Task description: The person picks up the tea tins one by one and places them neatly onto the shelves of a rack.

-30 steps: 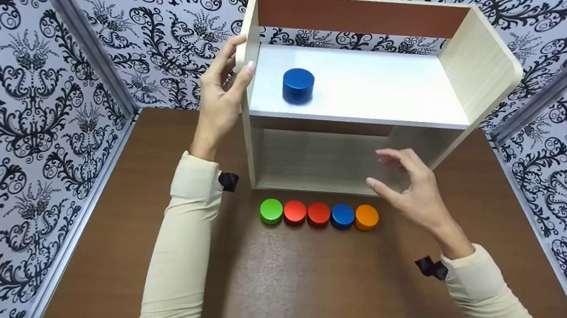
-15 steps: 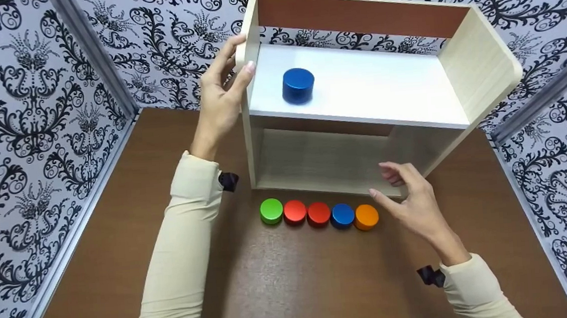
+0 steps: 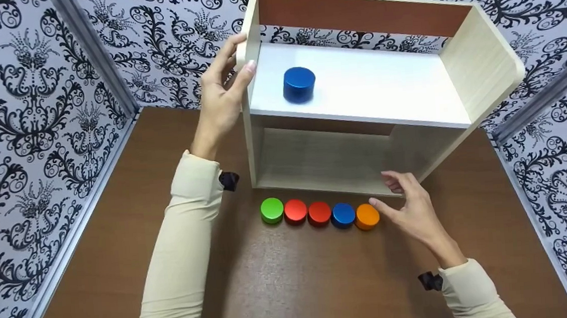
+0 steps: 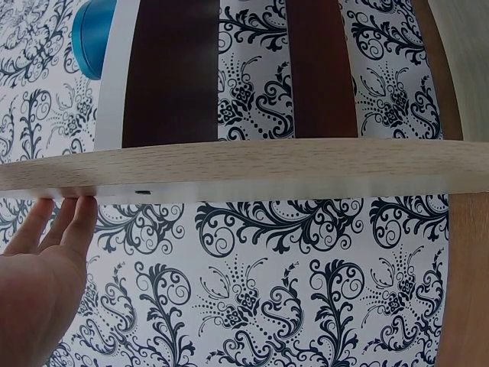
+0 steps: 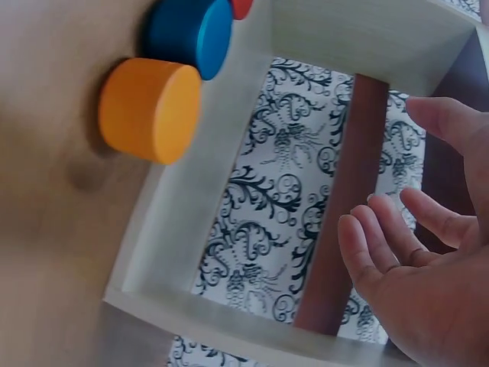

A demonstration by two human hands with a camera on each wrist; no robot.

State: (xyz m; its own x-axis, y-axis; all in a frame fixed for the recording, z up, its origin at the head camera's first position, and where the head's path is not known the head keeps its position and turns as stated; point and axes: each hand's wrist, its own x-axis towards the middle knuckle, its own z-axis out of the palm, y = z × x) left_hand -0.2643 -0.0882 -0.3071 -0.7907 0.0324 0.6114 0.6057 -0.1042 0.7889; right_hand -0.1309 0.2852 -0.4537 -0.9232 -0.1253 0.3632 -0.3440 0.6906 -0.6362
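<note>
A small two-tier wooden shelf [image 3: 358,89] stands on the table with a white upper board. My left hand [image 3: 221,91] holds its left side panel near the top, thumb at the front edge and fingers on the outer face; those fingers [image 4: 72,225] also show in the left wrist view. On the white board sits a blue cylinder [image 3: 299,84]. Before the shelf, a row runs from a green cylinder [image 3: 272,210] through two red cylinders [image 3: 308,213] and a blue one to an orange cylinder [image 3: 367,216]. My right hand [image 3: 414,212], fingers loosely bent and holding nothing, hovers just right of the orange cylinder.
The brown tabletop [image 3: 292,288] extends in front of the row. Patterned walls [image 3: 26,122] enclose the table at the back and both sides. The lower shelf compartment [image 3: 321,159] opens toward me, behind the row.
My right hand has come down and slightly toward me, from in front of the lower compartment to beside the orange cylinder. The left hand keeps its hold on the side panel.
</note>
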